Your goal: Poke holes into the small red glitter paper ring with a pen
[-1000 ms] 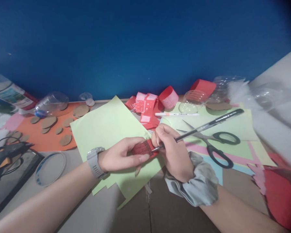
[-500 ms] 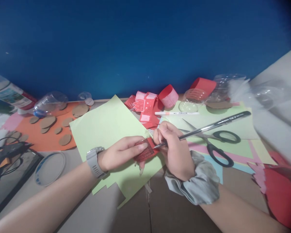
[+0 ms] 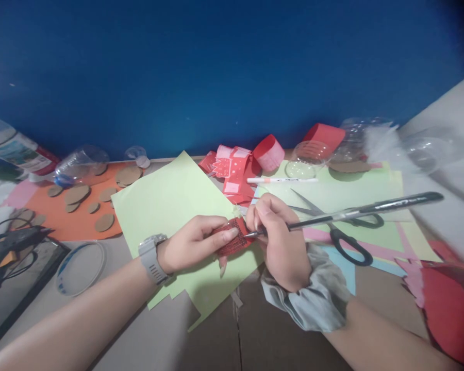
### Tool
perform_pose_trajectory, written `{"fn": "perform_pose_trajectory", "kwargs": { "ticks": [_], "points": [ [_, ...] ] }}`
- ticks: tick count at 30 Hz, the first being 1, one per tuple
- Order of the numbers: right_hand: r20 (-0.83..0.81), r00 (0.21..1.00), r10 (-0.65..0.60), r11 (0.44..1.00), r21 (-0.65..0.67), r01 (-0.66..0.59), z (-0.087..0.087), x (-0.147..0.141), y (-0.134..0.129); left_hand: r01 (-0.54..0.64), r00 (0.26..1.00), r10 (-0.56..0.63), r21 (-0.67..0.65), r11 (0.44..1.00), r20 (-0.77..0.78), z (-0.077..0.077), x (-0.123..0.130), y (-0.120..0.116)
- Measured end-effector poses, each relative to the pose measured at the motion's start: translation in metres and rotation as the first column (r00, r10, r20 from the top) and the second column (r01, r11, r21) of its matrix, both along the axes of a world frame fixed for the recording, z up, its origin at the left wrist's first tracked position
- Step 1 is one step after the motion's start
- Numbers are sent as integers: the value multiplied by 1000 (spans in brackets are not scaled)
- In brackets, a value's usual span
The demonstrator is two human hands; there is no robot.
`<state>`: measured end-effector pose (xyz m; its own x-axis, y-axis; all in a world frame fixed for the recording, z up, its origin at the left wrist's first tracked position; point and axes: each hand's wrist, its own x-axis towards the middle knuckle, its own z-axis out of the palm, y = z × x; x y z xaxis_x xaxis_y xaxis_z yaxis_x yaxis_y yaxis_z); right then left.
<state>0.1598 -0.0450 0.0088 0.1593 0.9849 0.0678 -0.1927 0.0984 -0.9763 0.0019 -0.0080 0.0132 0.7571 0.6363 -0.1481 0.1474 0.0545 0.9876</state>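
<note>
My left hand [image 3: 197,242], with a grey watch on its wrist, is closed on a small red paper piece [image 3: 232,246] covered in dark cross-hatched marks. The thumb lies on top of the piece and fingertips show below it. In my right hand [image 3: 282,242] a black pen [image 3: 355,212] is gripped, its tip at the right part of the red piece. Whether the tip touches the paper I cannot tell. Beneath both hands spreads a light green paper sheet [image 3: 170,198] with a notched lower edge. A grey-blue scrunchie circles my right wrist.
Black-handled scissors [image 3: 351,247] lie right of my right hand, partly under the pen. A white marker [image 3: 282,180] and red-pink paper pieces [image 3: 235,172] sit behind. Brown cardboard discs [image 3: 77,194] rest on orange paper at left. Clear plastic containers [image 3: 83,165] stand against the blue wall.
The pen's rear end has swung lower and farther right, so the pen lies flatter. Its tip stays near the same spot on the red piece. My left hand has barely moved.
</note>
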Motion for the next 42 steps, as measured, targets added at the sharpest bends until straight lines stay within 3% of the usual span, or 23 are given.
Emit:
{"fn": "perform_pose_trajectory", "kwargs": {
  "ticks": [15,29,34,37,42],
  "points": [
    [38,999,40,999,11,-40,-1,-2,0,41,997,-32,-123,992,68,-4,-1,1],
    [71,997,34,999,-3,-34,0,-1,-1,104,984,-78,-162,981,162,-4,-5,2],
    [44,999,32,999,18,-33,0,-2,-1,138,987,-137,-1,990,82,-2,-6,0],
    [137,991,5,999,37,-10,1,-2,-3,149,988,-153,105,983,29,-1,-5,-1],
    [289,955,-73,988,150,30,3,-2,-9,119,993,-118,176,977,-14,-2,-2,-3]
  ]
}}
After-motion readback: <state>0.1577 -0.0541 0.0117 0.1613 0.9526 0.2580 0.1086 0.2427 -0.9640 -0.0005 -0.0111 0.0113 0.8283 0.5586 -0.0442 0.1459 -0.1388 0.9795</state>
